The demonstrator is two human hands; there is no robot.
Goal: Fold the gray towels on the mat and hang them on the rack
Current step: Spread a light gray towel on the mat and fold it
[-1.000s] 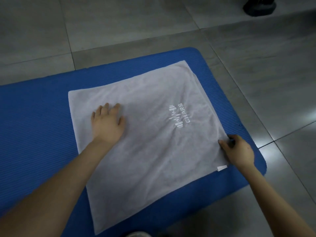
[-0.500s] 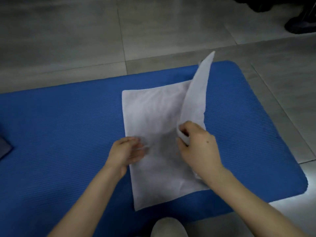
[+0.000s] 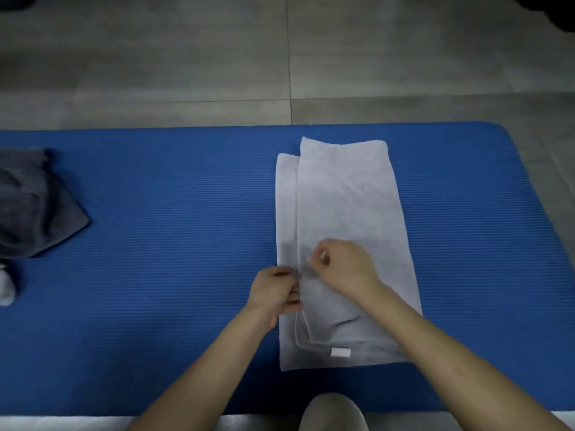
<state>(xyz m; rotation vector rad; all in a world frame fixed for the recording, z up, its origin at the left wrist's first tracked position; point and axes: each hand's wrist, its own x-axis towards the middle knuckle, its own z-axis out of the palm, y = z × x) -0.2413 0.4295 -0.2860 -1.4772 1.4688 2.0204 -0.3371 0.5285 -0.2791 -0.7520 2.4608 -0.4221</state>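
The light gray towel (image 3: 345, 219) lies folded lengthwise on the blue mat (image 3: 174, 194). Its left edge is pinched by the fingers of the left hand (image 3: 275, 292) and right hand (image 3: 343, 269), seemingly so the layers can be aligned.

Blue ribbed mat (image 3: 174, 275) flat on gray tile floor (image 3: 186, 57), long axis left-right, right corners rounded. Light gray towel (image 3: 345, 206) on the mat's right half, folded into a long strip running far edge to near edge, top layer offset right of the bottom one, white tag at its near end. Dark gray towel (image 3: 34, 203) crumpled at the mat's left edge. Small white item (image 3: 6, 287) just nearer than it, unclear.
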